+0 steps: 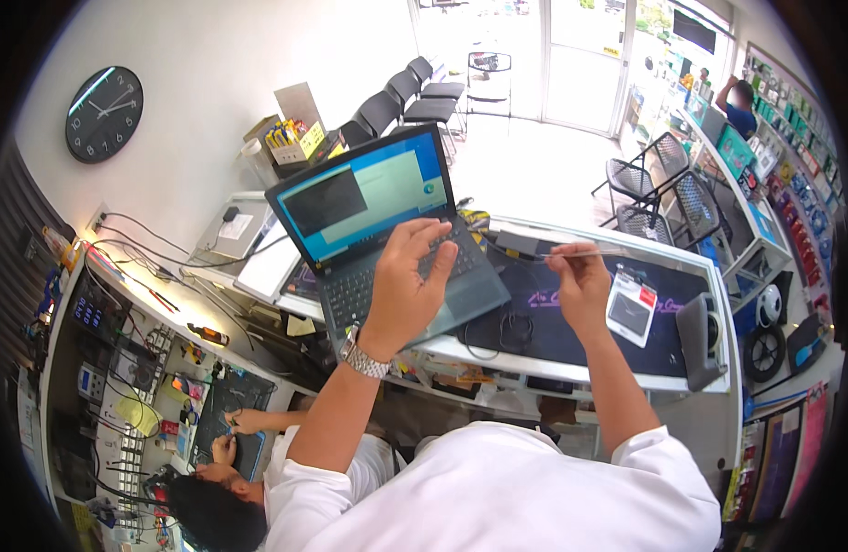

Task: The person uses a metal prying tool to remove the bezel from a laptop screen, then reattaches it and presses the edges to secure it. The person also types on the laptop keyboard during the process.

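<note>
From where I stand, bare black mat (551, 342) lies free between the coiled cable (517, 328) and white package (633, 311); the raised laptop screen (369, 195) blocks 1 side, a grey upright object (696, 345) the other.

One laptop (364, 207), the wearer's two bare hands (410, 285) (580, 283)
One round wall clock (104, 115), one metal-band wristwatch (364, 362), one blister pack (632, 313)

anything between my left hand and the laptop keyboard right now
Nothing visible is in the way: the left hand is over the laptop keyboard, hiding some of its keys. Whether it touches them can't be told from this view.
</note>
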Tool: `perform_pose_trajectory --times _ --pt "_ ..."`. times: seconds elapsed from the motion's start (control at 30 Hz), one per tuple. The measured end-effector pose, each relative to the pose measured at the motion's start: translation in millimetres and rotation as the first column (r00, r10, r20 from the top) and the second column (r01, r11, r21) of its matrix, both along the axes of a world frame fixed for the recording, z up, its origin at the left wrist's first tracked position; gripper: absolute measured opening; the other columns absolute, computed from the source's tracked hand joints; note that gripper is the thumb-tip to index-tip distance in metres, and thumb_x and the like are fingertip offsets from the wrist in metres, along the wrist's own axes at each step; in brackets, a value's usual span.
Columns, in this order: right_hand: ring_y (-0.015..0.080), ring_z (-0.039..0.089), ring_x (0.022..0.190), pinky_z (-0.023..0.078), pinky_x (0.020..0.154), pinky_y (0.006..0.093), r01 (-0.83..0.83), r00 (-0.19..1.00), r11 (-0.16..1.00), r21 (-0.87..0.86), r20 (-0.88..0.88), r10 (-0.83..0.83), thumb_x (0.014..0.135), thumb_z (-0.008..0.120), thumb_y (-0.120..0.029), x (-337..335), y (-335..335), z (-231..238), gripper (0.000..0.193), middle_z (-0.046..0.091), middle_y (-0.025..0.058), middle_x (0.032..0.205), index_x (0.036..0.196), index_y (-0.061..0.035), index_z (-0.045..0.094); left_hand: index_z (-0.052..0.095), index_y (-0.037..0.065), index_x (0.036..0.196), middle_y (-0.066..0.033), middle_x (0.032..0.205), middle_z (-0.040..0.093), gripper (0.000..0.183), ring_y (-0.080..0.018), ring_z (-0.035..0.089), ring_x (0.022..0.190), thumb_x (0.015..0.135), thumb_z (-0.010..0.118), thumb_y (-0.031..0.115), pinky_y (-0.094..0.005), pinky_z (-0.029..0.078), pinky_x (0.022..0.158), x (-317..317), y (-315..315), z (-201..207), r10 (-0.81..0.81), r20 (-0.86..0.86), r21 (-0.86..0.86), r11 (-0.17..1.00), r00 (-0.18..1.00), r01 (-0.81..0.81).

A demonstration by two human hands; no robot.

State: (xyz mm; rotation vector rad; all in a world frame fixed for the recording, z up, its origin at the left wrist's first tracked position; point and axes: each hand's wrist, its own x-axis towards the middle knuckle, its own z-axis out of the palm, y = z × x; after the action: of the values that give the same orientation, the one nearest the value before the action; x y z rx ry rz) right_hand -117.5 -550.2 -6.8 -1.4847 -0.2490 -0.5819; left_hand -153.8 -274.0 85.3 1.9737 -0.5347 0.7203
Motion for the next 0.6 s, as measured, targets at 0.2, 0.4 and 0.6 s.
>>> perform_pose_trajectory --times 0.2,0.4,0.6 --pt "0.0176 0.074 0.094 0.061 0.081 0.0308 -0.142 0.989 0.989 -0.046 0.031 0.143 0.102 0.068 0.004 161.9 31.7 67.9 0.013 0.074 0.0105 0.101 0.113 0.0002 0.061 0.074 -0.001 0.129 -0.0196 0.128 0.067 0.032 -0.0381 0.066 0.119 0.104 0.069 0.019 -0.0431 0.053 0.103 152.5 5.5 32.6 0.162 0.23 0.249 0.943 0.959 -0.219" --pt "0.0199 0.077 0.091 0.063 0.082 0.0322 -0.225 0.974 0.974 0.013 -0.003 0.225 0.104 0.066 0.001 268.6 84.6 80.4 0.01 0.075 0.0132 0.097 0.113 0.0025 0.061 0.075 0.0 0.128 -0.0196 0.129 0.065 0.031 -0.038 0.061 0.117 0.103 0.066 0.016 -0.0472 0.051 0.104 273.1 40.2 24.4 0.326 0.262 0.485 0.769 0.908 -0.416" --pt "0.021 0.078 0.092 0.065 0.085 0.0331 -0.225 0.972 0.972 0.061 -0.053 0.228 0.105 0.063 0.002 323.6 111.8 65.4 0.011 0.074 0.014 0.098 0.114 0.0032 0.059 0.079 0.002 0.116 -0.0125 0.111 0.069 0.025 -0.0331 0.061 0.109 0.102 0.066 0.017 -0.0457 0.052 0.093 307.1 39.7 16.7 0.362 0.283 0.597 0.658 0.888 -0.459"
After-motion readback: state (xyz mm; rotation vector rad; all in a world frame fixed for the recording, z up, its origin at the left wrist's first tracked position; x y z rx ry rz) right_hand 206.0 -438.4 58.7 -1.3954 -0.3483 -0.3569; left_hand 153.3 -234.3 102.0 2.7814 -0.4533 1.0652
